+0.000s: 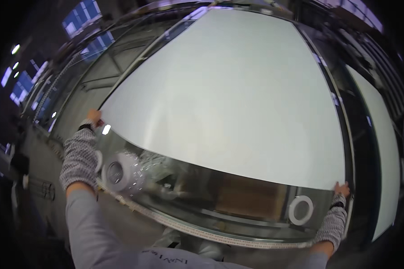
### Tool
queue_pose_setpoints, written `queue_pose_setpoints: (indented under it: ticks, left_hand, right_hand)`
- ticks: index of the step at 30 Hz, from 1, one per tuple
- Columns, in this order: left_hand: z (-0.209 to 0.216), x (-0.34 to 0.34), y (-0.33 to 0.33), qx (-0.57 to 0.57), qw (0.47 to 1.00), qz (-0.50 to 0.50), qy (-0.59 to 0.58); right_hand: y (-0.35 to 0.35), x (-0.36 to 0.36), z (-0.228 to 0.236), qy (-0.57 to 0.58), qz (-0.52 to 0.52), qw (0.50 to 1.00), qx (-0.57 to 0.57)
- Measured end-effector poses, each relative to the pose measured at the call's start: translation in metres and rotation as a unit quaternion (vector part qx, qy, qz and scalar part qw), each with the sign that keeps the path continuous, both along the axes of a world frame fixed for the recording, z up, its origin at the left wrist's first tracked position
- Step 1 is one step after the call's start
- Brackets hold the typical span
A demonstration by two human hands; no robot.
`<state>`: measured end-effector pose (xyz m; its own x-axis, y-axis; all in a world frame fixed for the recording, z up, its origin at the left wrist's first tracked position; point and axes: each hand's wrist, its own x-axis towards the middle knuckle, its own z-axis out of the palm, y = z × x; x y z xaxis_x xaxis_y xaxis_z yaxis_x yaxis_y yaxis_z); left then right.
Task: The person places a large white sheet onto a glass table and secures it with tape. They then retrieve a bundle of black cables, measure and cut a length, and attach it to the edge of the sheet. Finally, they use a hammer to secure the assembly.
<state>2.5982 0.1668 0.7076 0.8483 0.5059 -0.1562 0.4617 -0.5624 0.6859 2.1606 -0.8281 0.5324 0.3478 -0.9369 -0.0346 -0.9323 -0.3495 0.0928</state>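
A large, smooth white sheet stretches away from me over a glass-topped table. At its near left corner my left hand is closed on the edge, with the arm reaching far out. My right hand pinches the near right corner, its fingertips partly hidden. Between the two hands the sheet's near edge runs in a curve across the glass. Patterned grey sleeve covers are on both forearms.
Near the left lies a plastic-wrapped white roll; a white ring-shaped roll is at the right. A brown cardboard piece shows through the glass. A measuring strip follows the table's near edge. Another pale panel stands farther right.
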Motion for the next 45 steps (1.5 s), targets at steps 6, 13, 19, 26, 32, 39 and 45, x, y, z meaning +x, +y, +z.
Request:
queue_pose_setpoints:
  ticks: [6, 13, 19, 26, 32, 39, 45]
  left_hand:
    - [0.005, 0.012, -0.018, 0.125, 0.991, -0.025, 0.037]
    - [-0.045, 0.022, -0.014, 0.095, 0.995, 0.000, -0.023]
    - [-0.119, 0.045, 0.051, -0.178, 0.983, 0.042, 0.007]
    - [-0.090, 0.021, -0.004, -0.214, 0.972, 0.078, -0.064]
    - [-0.041, 0.000, 0.019, -0.069, 0.989, -0.084, -0.103]
    - [0.034, -0.023, -0.003, -0.049, 0.960, -0.141, -0.237]
    - [0.068, -0.012, -0.005, -0.073, 0.954, -0.166, -0.239]
  right_hand:
    - [-0.079, -0.007, -0.013, -0.060, -0.149, 0.981, 0.111]
    - [-0.126, -0.047, 0.015, -0.217, 0.143, 0.961, -0.093]
    - [-0.099, -0.009, 0.143, -0.251, 0.222, 0.935, -0.119]
    - [0.023, 0.064, 0.240, -0.261, 0.134, 0.942, -0.164]
    - [0.071, 0.090, 0.281, -0.247, 0.072, 0.961, -0.100]
    - [0.094, 0.103, 0.304, -0.182, 0.122, 0.956, -0.196]
    - [0.025, 0.068, 0.325, -0.084, 0.188, 0.951, -0.230]
